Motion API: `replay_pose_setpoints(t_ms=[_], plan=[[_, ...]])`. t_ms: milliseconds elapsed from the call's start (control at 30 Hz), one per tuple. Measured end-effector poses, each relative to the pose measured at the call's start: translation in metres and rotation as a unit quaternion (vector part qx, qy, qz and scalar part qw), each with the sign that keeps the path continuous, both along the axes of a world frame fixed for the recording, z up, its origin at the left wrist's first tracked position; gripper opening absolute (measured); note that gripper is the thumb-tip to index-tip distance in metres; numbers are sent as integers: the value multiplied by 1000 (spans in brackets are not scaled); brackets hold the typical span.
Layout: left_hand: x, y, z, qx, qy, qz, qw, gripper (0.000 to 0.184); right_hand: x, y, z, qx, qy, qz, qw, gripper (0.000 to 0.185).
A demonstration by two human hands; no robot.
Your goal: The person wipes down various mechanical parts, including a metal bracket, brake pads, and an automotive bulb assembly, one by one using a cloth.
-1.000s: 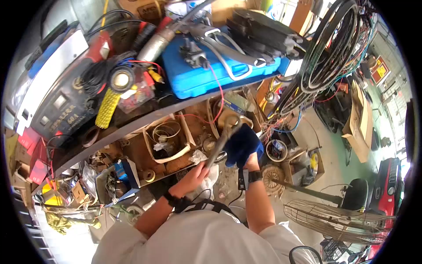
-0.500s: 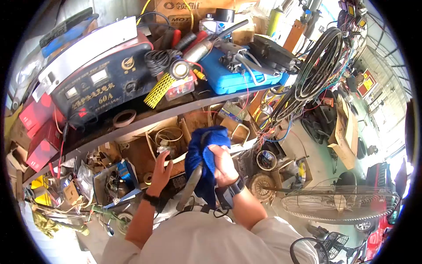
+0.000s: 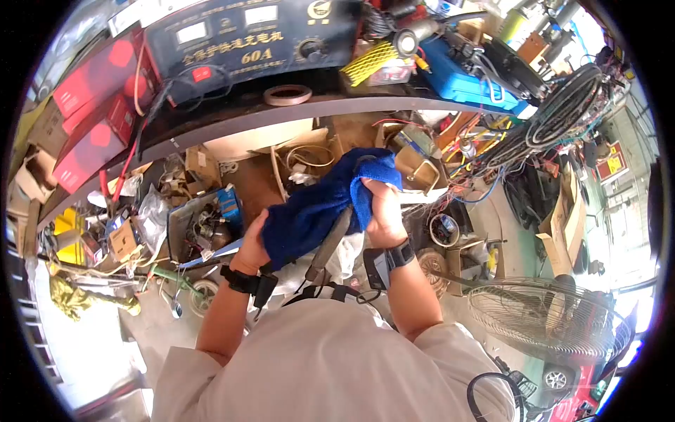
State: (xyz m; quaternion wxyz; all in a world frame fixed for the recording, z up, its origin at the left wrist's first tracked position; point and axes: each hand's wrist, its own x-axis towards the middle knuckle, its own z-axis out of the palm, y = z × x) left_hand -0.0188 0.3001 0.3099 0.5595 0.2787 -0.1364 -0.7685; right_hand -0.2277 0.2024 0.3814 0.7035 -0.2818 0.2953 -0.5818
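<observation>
A dark blue cloth [image 3: 309,211] is stretched between my two hands in front of my chest. My left hand [image 3: 254,245] grips its lower left end, with the fingers mostly hidden behind the fabric. Bunched cloth is clasped in my right hand [image 3: 383,214] at the other end, thumb on top. A long grey strip [image 3: 330,243] runs from near my chest up to the cloth beside my right hand; what it is I cannot make out. Both wrists wear black bands.
Ahead is a shelf edge [image 3: 232,125] bearing a dark 60A charger [image 3: 246,53], a tape roll [image 3: 287,95], red boxes [image 3: 98,151] and a blue case [image 3: 464,77]. Below are cluttered boxes, including a parts box [image 3: 204,225]. Coiled cables [image 3: 569,105] hang right, above a large fan [image 3: 548,320].
My left hand, free and spread before, has taken hold of the cloth. The cloth now spreads leftward between both hands. The view has shifted, with the shelf higher in the picture.
</observation>
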Motion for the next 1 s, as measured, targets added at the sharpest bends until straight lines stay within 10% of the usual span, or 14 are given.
replay_pose_setpoints(t_ms=[133, 167, 233, 267, 333, 433, 467, 600, 700, 767, 833, 1000], plan=[[30, 12, -7, -41, -3, 52, 998, 62, 9, 28, 10, -94, 69, 122, 986, 30], [26, 15, -9, -93, -358, 40, 928, 61, 12, 32, 7, -166, 130, 138, 968, 30], [1, 18, 13, -155, -884, -1, 442, 58, 32, 41, 29, -339, 209, 141, 906, 21], [-8, 13, -19, -221, -828, 72, 511, 59, 41, 48, 34, -370, 219, 120, 895, 15], [-19, 10, -48, -217, -439, 92, 867, 51, 51, 51, 23, -403, 274, 95, 868, 15], [-4, 5, -25, -352, -729, -57, 584, 42, 51, 43, -22, -339, 291, 82, 891, 18], [16, 3, -35, -346, -729, -92, 583, 42, 49, 40, -37, -317, 293, 70, 899, 18], [12, 39, -100, -181, -340, -91, 918, 47, 55, 53, -36, -107, 161, 27, 981, 15], [-29, 16, -62, -439, -751, -18, 493, 47, 54, 57, -37, -148, 259, -21, 954, 13], [-48, 12, -57, -423, -796, 39, 431, 57, 48, 54, -36, -171, 323, -23, 931, 12], [-63, 4, -43, -369, -776, 37, 510, 27, 39, 48, -46, -223, 319, 1, 921, 15], [-57, -5, 2, -452, -759, -8, 469, 29, 9, 41, -49, -51, -56, 181, 981, 28]])
